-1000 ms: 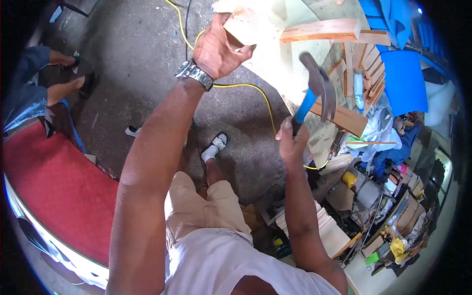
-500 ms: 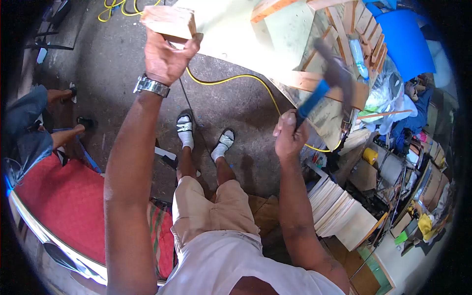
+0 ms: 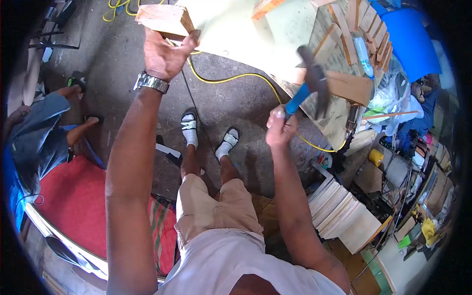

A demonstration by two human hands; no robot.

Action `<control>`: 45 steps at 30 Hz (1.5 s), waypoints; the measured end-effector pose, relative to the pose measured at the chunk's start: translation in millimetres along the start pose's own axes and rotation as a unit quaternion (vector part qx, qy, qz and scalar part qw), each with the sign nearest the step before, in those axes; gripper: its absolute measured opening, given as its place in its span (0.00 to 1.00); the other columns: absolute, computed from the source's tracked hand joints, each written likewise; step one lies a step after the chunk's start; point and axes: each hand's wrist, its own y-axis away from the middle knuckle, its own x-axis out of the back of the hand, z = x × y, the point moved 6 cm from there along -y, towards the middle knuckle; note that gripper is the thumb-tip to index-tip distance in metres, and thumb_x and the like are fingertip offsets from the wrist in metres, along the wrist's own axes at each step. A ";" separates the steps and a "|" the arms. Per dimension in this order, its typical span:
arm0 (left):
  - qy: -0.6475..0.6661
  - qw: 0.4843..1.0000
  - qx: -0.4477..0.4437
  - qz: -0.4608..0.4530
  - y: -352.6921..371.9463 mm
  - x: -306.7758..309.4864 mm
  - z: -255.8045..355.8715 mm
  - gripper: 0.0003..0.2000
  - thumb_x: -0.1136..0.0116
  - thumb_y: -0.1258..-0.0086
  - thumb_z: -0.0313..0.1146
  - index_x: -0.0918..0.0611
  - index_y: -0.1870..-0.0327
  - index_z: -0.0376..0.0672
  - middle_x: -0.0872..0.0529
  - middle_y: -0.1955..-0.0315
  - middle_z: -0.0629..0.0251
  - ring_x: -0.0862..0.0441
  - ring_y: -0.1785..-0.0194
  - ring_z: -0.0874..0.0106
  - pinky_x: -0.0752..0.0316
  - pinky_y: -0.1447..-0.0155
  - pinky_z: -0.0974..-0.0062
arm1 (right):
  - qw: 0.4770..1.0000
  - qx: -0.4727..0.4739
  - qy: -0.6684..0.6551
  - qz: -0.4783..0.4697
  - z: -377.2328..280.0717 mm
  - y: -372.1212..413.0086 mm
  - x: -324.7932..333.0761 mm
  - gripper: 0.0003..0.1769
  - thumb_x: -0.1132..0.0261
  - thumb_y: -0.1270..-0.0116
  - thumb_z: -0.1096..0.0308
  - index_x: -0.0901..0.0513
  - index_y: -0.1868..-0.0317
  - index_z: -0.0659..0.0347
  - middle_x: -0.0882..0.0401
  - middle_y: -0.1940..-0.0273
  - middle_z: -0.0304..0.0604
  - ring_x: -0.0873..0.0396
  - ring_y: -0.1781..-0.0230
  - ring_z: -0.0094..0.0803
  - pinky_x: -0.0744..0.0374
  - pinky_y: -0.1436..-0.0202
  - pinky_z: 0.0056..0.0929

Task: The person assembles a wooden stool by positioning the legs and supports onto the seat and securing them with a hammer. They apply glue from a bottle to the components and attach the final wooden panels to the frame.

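Observation:
At the upper left, my left hand (image 3: 166,55) grips a block of pale wood (image 3: 164,18) from below, its thumb against the block's right side. The block is at the left edge of a light-coloured board (image 3: 231,29). My right hand (image 3: 281,126) is closed round the blue handle of a claw hammer (image 3: 314,81), whose dark head is raised, slightly blurred, over the board's right part. Behind the hammer head lies a wooden piece (image 3: 348,87).
Wood offcuts (image 3: 344,34), a plastic bottle (image 3: 363,56) and a blue container (image 3: 410,44) are at the upper right. A yellow cable (image 3: 236,76) crosses the floor. Stacked sheets (image 3: 334,209) stand lower right. Another person (image 3: 42,132) sits at the left beside a red cloth (image 3: 78,206).
My right hand and the hammer have moved left. My left hand still holds the block. The other person and the red cloth appear slightly farther right in the view.

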 end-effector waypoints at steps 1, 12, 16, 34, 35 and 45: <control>0.000 1.000 -0.001 0.007 0.8 0.6 0.4 0.36 0.23 0.46 0.30 0.35 0.39 0.37 0.20 0.47 0.59 0.20 0.45 0.68 0.22 0.43 0.72 | 0.997 0.003 0.072 0.006 25.3 2.9 -8.1 0.23 0.38 0.30 0.51 0.23 0.67 0.67 0.22 0.73 0.61 0.20 0.71 0.55 0.25 0.66 0.46; 0.115 0.992 0.041 -0.008 -1.6 -8.6 -9.4 0.36 0.26 0.44 0.27 0.37 0.37 0.38 0.23 0.45 0.58 0.23 0.43 0.68 0.22 0.42 0.72 | 0.990 0.061 0.124 -0.006 -10.1 -5.0 -20.3 0.25 0.37 0.30 0.48 0.22 0.69 0.65 0.21 0.76 0.55 0.18 0.72 0.51 0.24 0.68 0.43; 0.012 1.000 -0.003 0.014 -0.8 1.0 -3.4 0.36 0.24 0.46 0.33 0.35 0.39 0.38 0.19 0.49 0.58 0.20 0.47 0.67 0.22 0.42 0.71 | 0.966 -0.106 0.232 -0.033 50.9 -27.0 -30.9 0.31 0.44 0.28 0.42 0.22 0.66 0.68 0.22 0.75 0.56 0.19 0.71 0.52 0.24 0.64 0.46; 0.087 0.996 0.003 0.001 -4.5 -10.6 1.1 0.35 0.26 0.46 0.30 0.36 0.40 0.39 0.21 0.47 0.60 0.22 0.44 0.69 0.24 0.41 0.73 | 0.978 0.062 0.198 -0.011 -4.0 -22.2 -32.2 0.20 0.36 0.31 0.50 0.22 0.66 0.62 0.20 0.76 0.56 0.18 0.70 0.58 0.22 0.68 0.47; 0.110 0.994 0.011 0.001 -4.9 -12.4 -0.3 0.36 0.25 0.46 0.31 0.37 0.39 0.38 0.22 0.47 0.59 0.22 0.43 0.68 0.25 0.40 0.72 | 0.962 0.009 0.272 -0.037 7.9 -24.7 -34.5 0.21 0.37 0.31 0.49 0.22 0.66 0.62 0.19 0.75 0.57 0.18 0.69 0.59 0.22 0.67 0.48; 0.334 0.936 0.109 0.006 -4.3 -19.3 -2.7 0.31 0.26 0.44 0.33 0.33 0.42 0.38 0.19 0.50 0.59 0.20 0.48 0.68 0.23 0.44 0.72 | 0.957 -0.081 0.278 -0.027 14.0 -16.5 -24.7 0.32 0.43 0.30 0.39 0.22 0.67 0.66 0.19 0.72 0.62 0.20 0.65 0.64 0.24 0.62 0.56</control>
